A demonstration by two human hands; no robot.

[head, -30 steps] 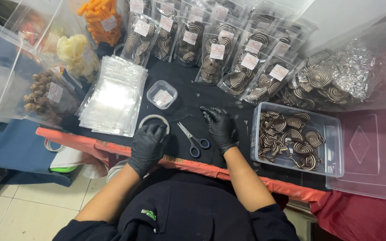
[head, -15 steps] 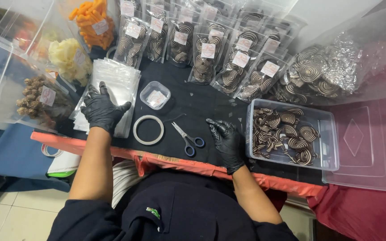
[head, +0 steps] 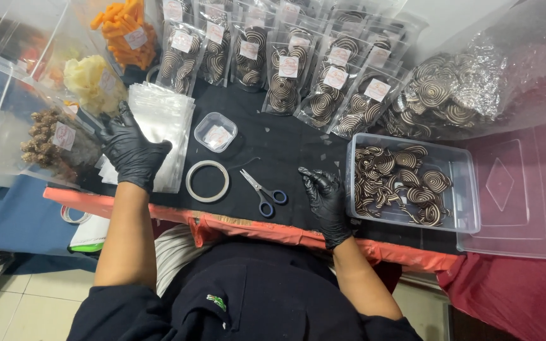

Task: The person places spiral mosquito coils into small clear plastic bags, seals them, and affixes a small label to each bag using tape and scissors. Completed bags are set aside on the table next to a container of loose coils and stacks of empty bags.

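- Your left hand [head: 131, 151] lies flat, fingers spread, on the stack of clear bags [head: 159, 129]. It looks placed to pin the slippery pile or feel out the top bag. Nothing is pinched yet.
- That stack sits at the left of the black counter [head: 285, 142], long axis running away from you. I can't tell which end is the open mouth.
- Your right hand [head: 325, 197] rests on the counter just beside the left wall of the clear tub [head: 412, 183]. Fingers are loosely curled and it holds nothing. It sits close to the swirl cookies [head: 399, 180] in the tub, likely so they stay in easy reach.
- The scissors [head: 264, 192] lie flat between your hands, tips pointing up-left and away from you, blue handles toward you and to the right. Handles nearest the right hand, probably for a quick grab.
- The tape ring [head: 207, 181] lies flat just left of the scissors, near the stack's lower right corner.
- A small clear box [head: 215, 132] stands behind the ring.
- Filled cookie bags [head: 285, 82] stand in rows at the back, labels facing you, out of the work zone.
- The tub lid [head: 513, 189] lies flat to the right of the tub, touching or nearly so.
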